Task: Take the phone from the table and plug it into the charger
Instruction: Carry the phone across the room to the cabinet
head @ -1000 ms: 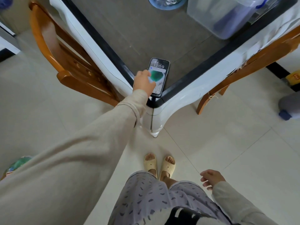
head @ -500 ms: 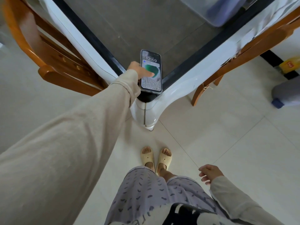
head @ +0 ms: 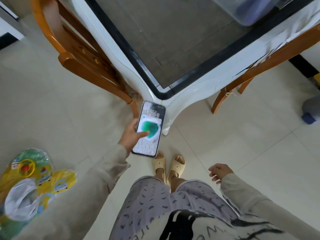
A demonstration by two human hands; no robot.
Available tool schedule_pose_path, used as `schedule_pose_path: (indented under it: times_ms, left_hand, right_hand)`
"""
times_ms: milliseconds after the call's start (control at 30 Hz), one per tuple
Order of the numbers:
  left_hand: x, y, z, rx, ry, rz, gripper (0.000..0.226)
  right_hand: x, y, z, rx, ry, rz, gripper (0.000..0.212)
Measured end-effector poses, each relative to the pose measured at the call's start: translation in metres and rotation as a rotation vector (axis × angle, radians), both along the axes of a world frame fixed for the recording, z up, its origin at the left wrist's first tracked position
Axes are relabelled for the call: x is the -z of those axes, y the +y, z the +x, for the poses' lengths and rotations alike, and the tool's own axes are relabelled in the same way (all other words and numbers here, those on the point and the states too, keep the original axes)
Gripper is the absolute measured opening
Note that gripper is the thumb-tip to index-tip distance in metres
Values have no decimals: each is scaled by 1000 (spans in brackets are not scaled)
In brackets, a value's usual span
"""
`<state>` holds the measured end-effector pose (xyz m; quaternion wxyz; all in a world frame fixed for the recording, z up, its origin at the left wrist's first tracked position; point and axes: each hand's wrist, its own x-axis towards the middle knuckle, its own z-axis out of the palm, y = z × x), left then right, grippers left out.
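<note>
The phone [head: 149, 129] has a lit screen with a green and white picture. My left hand [head: 130, 135] holds it by its left edge, thumb across the screen, in the air below the table's corner and above the floor. The table [head: 173, 49] has a dark glass top, a black rim and white legs. My right hand [head: 219, 172] hangs low at the right with its fingers loosely apart and nothing in it. No charger is in view.
Wooden chairs stand at the table's left side [head: 76, 54] and right side [head: 259, 66]. A clear plastic box [head: 251, 9] sits on the far table top. Colourful plastic packaging [head: 29, 179] lies on the tiled floor at the left. A grey object [head: 311, 110] lies at the right edge.
My left hand has lifted the phone off the table corner and drawn it back toward me. The view has tilted down. The right hand has barely moved.
</note>
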<state>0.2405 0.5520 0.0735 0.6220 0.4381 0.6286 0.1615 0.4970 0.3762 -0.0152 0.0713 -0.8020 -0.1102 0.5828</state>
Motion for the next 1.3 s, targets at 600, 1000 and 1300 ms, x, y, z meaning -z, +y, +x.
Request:
schedule_pose_path:
  times_ms: [600,1000,1300]
  left_hand:
    - [57,-29,-65,433,479,-120,53]
    - [56,-14,9,1131,506,-6,61]
    - [46,-65,103,1561,420,127,57]
  right_hand:
    - [-32,-26,-9,354,37,189,11]
    - [-28,-142,-123,1086,-11,86,26]
    - [-19,-222,-249,1657,7,61,21]
